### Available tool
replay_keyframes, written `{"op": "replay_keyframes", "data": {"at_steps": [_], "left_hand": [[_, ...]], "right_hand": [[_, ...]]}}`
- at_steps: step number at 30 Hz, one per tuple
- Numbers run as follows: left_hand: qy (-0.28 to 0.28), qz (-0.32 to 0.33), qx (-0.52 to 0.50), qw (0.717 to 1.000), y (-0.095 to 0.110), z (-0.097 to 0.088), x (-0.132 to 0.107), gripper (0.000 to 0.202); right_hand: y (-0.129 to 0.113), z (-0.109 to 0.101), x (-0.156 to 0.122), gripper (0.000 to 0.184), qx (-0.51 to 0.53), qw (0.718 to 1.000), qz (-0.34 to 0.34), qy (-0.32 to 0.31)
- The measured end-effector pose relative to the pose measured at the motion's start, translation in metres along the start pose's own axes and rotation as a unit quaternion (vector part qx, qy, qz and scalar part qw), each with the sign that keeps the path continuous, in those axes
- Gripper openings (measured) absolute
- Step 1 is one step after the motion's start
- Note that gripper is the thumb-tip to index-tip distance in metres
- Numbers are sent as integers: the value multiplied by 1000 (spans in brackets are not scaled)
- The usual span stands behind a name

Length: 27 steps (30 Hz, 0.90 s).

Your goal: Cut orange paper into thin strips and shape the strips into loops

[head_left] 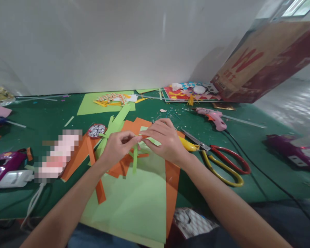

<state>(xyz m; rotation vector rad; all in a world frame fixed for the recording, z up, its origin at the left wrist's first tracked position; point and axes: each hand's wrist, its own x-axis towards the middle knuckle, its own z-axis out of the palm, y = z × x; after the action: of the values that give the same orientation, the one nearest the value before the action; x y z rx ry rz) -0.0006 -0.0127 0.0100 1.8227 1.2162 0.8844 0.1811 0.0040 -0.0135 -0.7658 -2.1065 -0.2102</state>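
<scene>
Right at centre, a thin green paper strip (135, 159) hangs from pinched fingertips: left hand (117, 146) and right hand (165, 139) both grip its top, hiding that end, above green and orange sheets (134, 199). Scissors (222, 162) lie just right.

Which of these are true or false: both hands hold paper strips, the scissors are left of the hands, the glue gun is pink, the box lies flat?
1. Both hands, left hand and right hand, pinch green paper strips: true.
2. The scissors lie left of the hands: false, they lie to the right.
3. The glue gun is pink: true.
4. The box lies flat: false, it stands tilted.
</scene>
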Motion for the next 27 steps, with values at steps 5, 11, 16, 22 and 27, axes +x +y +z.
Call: {"op": "replay_keyframes", "data": {"at_steps": [5, 11, 16, 22, 27], "left_hand": [[3, -8, -9, 1000, 1, 1, 0, 34], [-5, -20, -23, 1000, 3, 0, 0, 33], [-16, -26, -40, 999, 3, 0, 1, 36], [-13, -15, -53, 998, 2, 0, 1, 33], [-8, -4, -50, 999, 2, 0, 1, 33]], "right_hand": [[0, -1, 1, 16, -10, 1000, 0, 0], [0, 0, 0, 15, -21, 999, -11, 24], [0, 0, 1, 12, -27, 998, -14, 48], [-1, 2, 1, 9, -30, 997, -22, 72], [-1, 3, -1, 10, -27, 997, -20, 73]]}}
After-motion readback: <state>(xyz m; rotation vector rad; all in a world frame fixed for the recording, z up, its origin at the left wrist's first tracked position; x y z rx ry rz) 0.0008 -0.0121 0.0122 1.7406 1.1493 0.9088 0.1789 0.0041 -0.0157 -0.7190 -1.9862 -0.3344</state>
